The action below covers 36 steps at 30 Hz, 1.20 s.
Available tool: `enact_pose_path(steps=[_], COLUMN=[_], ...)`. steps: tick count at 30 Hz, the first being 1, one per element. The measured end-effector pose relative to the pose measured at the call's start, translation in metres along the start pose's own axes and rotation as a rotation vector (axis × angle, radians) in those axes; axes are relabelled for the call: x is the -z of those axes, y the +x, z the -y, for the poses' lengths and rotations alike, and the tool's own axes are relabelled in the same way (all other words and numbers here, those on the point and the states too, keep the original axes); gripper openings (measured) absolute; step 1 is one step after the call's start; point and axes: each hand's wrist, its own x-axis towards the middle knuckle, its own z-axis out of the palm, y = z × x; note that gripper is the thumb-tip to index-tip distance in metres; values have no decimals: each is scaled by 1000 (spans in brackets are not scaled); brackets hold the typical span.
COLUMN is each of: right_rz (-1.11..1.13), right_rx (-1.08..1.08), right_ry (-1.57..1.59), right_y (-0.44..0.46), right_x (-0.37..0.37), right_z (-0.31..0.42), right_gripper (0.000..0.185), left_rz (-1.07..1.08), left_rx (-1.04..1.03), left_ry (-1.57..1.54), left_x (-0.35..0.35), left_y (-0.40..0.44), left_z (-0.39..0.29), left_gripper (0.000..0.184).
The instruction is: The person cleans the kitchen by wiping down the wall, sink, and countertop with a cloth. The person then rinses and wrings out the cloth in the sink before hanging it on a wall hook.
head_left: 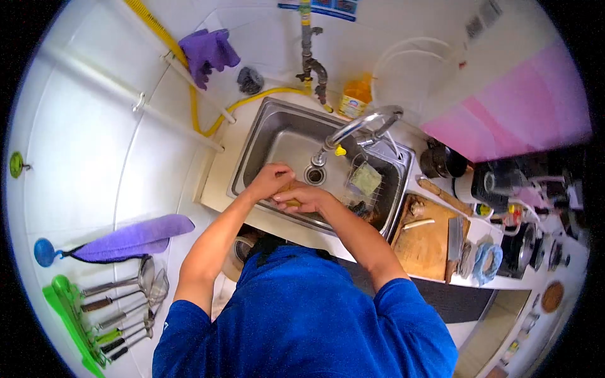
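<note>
Both my hands are close together over the near rim of the steel sink (277, 120). My left hand (271, 181) is closed, with its fingers curled in above the right hand. My right hand (304, 198) is turned partly palm up, its fingers bent around a small yellowish-brown piece (292, 202). Its kind is too small and covered to tell. Just beyond the hands is the drain (315, 175), under the spout of a chrome faucet (362, 126).
A wire rack (370, 200) with a pale green sponge (366, 180) hangs in the sink's right side. Right of it lie a cutting board (428, 246) and a cleaver (455, 239). A yellow-orange bottle (355, 97) stands behind. Utensils hang from a green rack (66, 315) at left.
</note>
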Motion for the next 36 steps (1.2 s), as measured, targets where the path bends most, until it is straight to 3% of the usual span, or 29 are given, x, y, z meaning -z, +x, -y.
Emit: enact_pose_path(steps=[2,4,6,7,8,10,13,16,19,20,21,22,23,24,25,27,30,34,36], right_rz=[-105,-191,-410,-552,-559,-722,-843,-1034,-1125,-1116,-1046,-934,-871,-869,-778,-593,-458,-524,-665], right_rx=[-57,-1,94,287,285,350,338,486,352,348,213,82,60,60,8,-117,-193,-220,-129], right_ry=[-164,-183,-672,-800,-800,-1380,-1615,-1581,-1611,-1617,-1075,-542,-389,-391,-432,-446,-604,-792,-1227], right_y=[7,9,16,17,24,42,51,43,47,44,38,33,29,29,29,34,31,38,47], right_x=[-7,-18,-25,-35,-31,-4,17,-14,19,19,10,-4,-23,-34,-44,-62,-92,-93,-68], right_z=[7,15,23,20,17,12,0,2,7,19,36,48,57,63,68,75,89,91,83], right_gripper=[17,18,19,14,14,16,21,24,23,23,21,20,20,20,20,16,16,15,7], left_rz=[-32,-72,-214,-210,-280,-348,-439,-511,-453,-442,-425,-430,-303,-167,-170,-164,-119,-62,-99], left_rx=[119,94,40,36,90,140,300,407,430,171,-91,-90,-214,-337,-337,-576,-538,-433,-458], left_ry=[164,196,356,352,387,415,302,214,149,209,269,268,479,688,689,817,808,955,988], left_x=[8,8,8,7,5,2,-6,-8,6,17,26,36,49,58,59,61,69,75,74], left_y=[8,17,28,31,34,37,41,42,29,21,16,5,-9,-18,-18,-11,-3,3,8], left_z=[-10,-10,6,11,14,20,39,53,47,50,51,36,9,-6,-4,-2,-1,-4,1], left_gripper=[27,32,34,34,36,37,36,34,33,31,36,36,41,48,48,50,46,36,23])
